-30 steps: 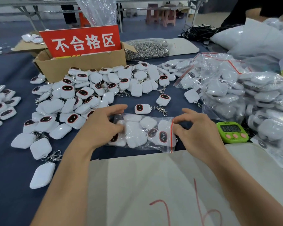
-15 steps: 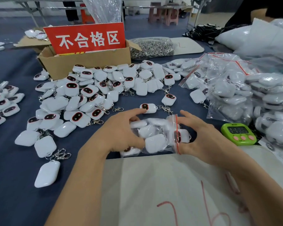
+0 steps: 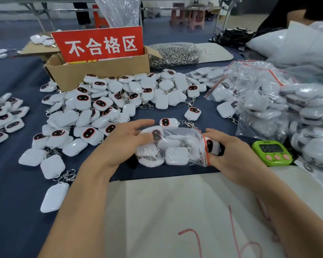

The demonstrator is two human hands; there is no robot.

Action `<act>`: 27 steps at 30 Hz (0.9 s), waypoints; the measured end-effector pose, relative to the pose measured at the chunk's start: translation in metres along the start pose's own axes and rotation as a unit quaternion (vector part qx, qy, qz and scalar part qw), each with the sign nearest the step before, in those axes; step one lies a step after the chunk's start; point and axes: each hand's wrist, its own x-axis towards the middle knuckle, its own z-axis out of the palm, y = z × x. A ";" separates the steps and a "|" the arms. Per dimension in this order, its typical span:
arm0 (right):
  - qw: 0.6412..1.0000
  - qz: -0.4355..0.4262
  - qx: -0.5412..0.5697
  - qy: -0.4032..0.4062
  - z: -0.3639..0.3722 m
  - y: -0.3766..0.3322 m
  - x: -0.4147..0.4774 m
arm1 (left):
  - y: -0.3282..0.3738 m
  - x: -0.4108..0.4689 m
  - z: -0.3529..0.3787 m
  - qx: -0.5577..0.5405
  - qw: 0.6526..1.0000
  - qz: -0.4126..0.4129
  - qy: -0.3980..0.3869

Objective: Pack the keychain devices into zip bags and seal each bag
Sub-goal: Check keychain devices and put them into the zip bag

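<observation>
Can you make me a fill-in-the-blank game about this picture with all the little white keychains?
The timer beside the right hand is ____. The sign standing in the cardboard box is ____. The left hand and right hand hold one zip bag whose red strip is at the ____ hand.
Missing words: green, red, right.

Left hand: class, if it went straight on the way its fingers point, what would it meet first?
The left hand grips the zip bag, so that first; its top finger probably aims at the loose keychain device just behind it.
</observation>
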 end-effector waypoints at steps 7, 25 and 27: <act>1.000 0.005 -0.006 0.019 0.001 0.002 0.000 | 0.005 0.001 -0.002 0.031 0.995 0.022 0.087; 0.999 0.039 0.004 -0.009 -0.002 -0.018 -0.003 | 0.018 -0.008 0.011 0.244 0.968 0.059 -0.025; 0.998 0.056 -0.023 -0.004 0.000 -0.022 -0.002 | 0.023 -0.010 0.016 0.187 0.978 0.084 -0.040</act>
